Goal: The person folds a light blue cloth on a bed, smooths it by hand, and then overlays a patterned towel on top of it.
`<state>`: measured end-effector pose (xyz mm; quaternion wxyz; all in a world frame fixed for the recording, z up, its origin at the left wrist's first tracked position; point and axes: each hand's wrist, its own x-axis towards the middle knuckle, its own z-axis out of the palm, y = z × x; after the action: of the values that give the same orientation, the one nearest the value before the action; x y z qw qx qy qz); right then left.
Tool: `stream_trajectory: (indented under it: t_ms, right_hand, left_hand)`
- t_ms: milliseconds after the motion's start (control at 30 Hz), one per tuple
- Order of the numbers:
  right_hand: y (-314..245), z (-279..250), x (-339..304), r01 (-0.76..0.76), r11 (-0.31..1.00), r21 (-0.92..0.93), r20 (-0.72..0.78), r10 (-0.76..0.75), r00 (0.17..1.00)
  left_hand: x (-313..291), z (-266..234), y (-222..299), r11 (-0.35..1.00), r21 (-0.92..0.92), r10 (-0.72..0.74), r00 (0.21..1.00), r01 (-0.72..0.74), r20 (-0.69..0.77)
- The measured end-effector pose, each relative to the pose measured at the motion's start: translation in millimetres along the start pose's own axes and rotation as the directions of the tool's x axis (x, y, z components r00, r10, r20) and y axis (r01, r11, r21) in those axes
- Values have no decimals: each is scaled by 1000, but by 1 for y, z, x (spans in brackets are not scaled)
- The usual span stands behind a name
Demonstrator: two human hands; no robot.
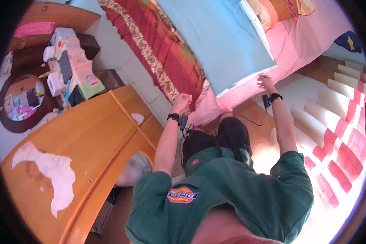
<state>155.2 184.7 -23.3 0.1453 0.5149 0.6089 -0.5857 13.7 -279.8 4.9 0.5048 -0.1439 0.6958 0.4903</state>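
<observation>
At far left, a dark-framed mirror (27, 99), then a cloth-covered shelf (83, 69), crowded with small things hard to make out. Next, a wooden cabinet (110, 126), long edge slanting toward the bed, with torn paper (63, 171) stuck to its face and its near end cut off. Beside it, low down, a pale round thing (136, 167), too blurred to name. Between cabinet and bed, a strip of tiled floor (138, 79) (room alongside, narrowing toward the near end). Then the red cover (166, 57), cream-bordered, along the bed's left edge. At its near corner, the left hand (181, 102), fingers curled in; contact or grip on the cloth impossible to tell.

Further right, the blue sheet (219, 44), white-edged, spread over the pink sheet (299, 44), far end cut off above. Just beside its near right corner, the right hand (266, 82), well apart from the left, fingers parted and slightly bent; touch hard to judge. At far right, a red-and-cream curtain (321, 134), near the right forearm, washed out by light lower down.
</observation>
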Motion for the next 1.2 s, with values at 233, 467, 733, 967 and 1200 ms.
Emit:
stream_trajectory:
  t_ms: [233,467,733,967,1200]
  right_hand:
    - [-4,-129,136,-135,983,-123,-228,104,968]
    - [52,-110,237,-16,884,-468,-238,-109,965]
    - [79,-131,258,-369,689,-623,-407,117,906]
    - [55,-153,218,163,854,-495,41,-164,986]
    - [-32,-155,49,172,844,-508,-21,-212,977]
  left_hand:
    - [122,98,-26,992,122,-31,998,25,51]
    - [167,144,-119,979,166,-34,896,120,-442]
    - [160,201,-53,973,60,-166,850,225,-501]
    - [99,158,-26,1000,27,9,754,12,-656]
    - [-20,134,-12,948,297,283,739,-117,-612]
